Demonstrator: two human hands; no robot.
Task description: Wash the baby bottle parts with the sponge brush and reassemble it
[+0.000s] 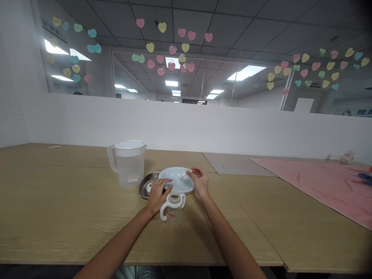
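While the left hand (pixel 158 195) lies loosely on the white round lid (pixel 176 179), behind a two-handled training cup (pixel 174 209), the right hand (pixel 200 183) hovers unclenched beside the lid's knob (pixel 185 174), and lifting would need its grip closed there.

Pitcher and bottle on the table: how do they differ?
The pitcher is bigger than the bottle. The pitcher has one clear handle, the bottle two white ones. The pitcher wears a white lid, while the bottle's top shows an open white collar. Both are see-through plastic standing upright.
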